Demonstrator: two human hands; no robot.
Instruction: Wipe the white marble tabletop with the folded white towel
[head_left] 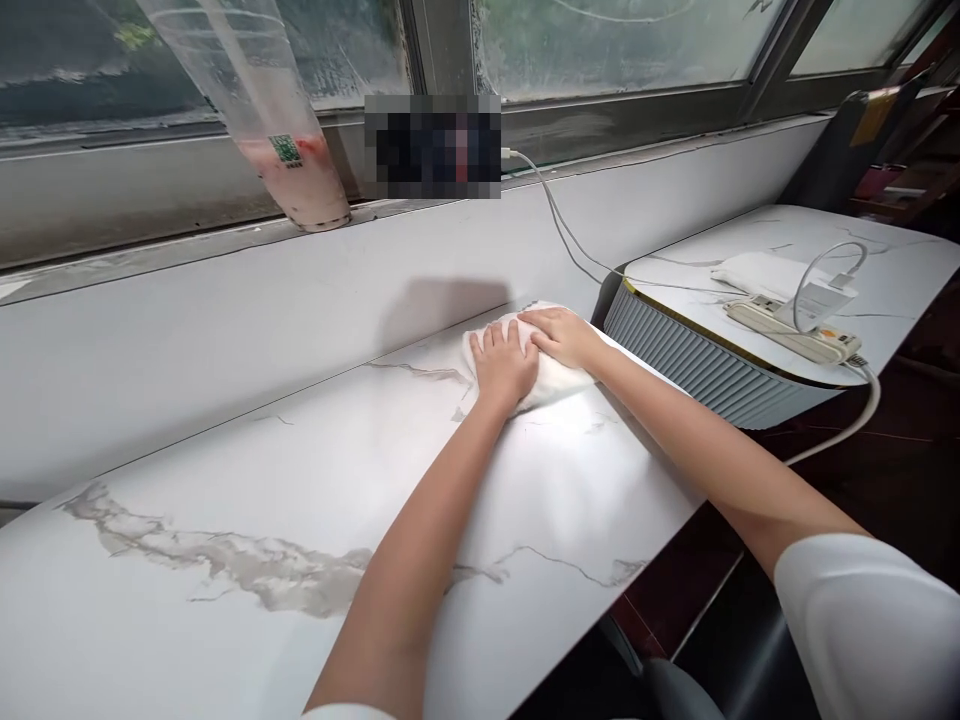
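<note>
A white cloth (pixel 551 383) lies folded on the white marbled tabletop (pixel 315 450), close to the table's far right corner. My left hand (pixel 504 368) rests flat on the cloth's left part with its fingers spread. Beside it, my right hand (pixel 564 338) lies on the cloth's upper right part, fingers stretched out to the left. The two hands almost touch at the fingertips. Both palms press down from above, and they hide much of the cloth.
On the window ledge stand a clear cup of pink drink (pixel 296 180) and a blurred-out dark object (pixel 439 150) with a white cable (pixel 555 205). A second marbled table (pixel 697 240) at right bears a power strip (pixel 795 330) and a white cloth-like item (pixel 765 272).
</note>
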